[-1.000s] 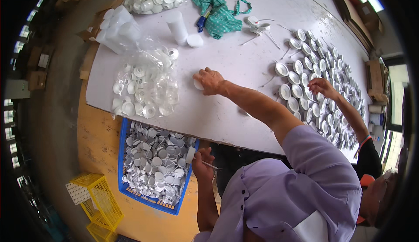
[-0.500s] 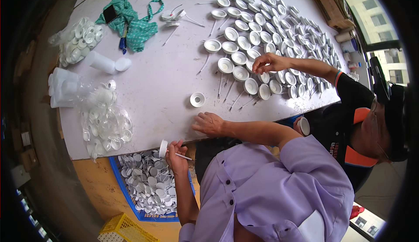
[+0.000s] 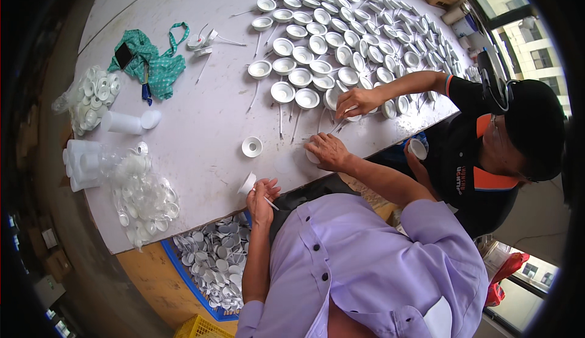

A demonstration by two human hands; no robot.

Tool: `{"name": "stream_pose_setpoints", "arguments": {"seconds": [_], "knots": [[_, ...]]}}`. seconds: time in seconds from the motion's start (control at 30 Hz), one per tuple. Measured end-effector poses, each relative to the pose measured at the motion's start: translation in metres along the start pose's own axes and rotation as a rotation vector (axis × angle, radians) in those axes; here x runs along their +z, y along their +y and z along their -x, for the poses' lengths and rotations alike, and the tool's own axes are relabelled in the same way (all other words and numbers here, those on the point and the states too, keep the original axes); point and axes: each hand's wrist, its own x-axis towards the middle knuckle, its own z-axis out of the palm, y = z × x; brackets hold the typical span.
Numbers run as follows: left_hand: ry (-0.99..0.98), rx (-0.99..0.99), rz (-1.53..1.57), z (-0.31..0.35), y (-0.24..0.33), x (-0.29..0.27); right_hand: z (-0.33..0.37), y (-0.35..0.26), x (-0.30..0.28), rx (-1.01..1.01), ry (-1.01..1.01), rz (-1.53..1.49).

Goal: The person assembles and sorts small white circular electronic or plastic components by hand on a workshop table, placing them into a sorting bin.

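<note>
Worker at a surface point(image 3: 204, 134), seen from above; positions are given relative to the loose cup point(image 3: 251, 146). The left hand point(image 3: 262, 198) lies just below the loose cup, its grip pinching a white cap point(image 3: 247, 184), the cord point(image 3: 271, 204) emerging between the fingers. The right hand point(image 3: 329, 151), to the right of the loose cup, rests over a pale disc point(image 3: 311, 156); whether this grip is pinching or merely covering it cannot be told. Above and right of the loose cup, a co-worker's hand point(image 3: 358, 103) reaches beside the corded cups point(image 3: 300, 77). Probable faults: the two reaching hands, being so close, could collide and displace the disc; a slack left grip could drop the cap over the surface's edge, toward the blue crate point(image 3: 178, 270), below and left of the loose cup.
</note>
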Motion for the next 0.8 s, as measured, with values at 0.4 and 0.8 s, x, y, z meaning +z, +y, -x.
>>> {"name": "stream_pose_setpoints", "arguments": {"seconds": [0.4,0.8], "knots": [[-0.082,0.386,-0.621,0.025,0.034,0.013,0.018,-0.022,-0.060,0.104,0.159,-0.036],[-0.369,0.738,-0.878,0.033,0.056,0.045,-0.032,-0.085,-0.071,0.351,-0.109,-1.582]]}}
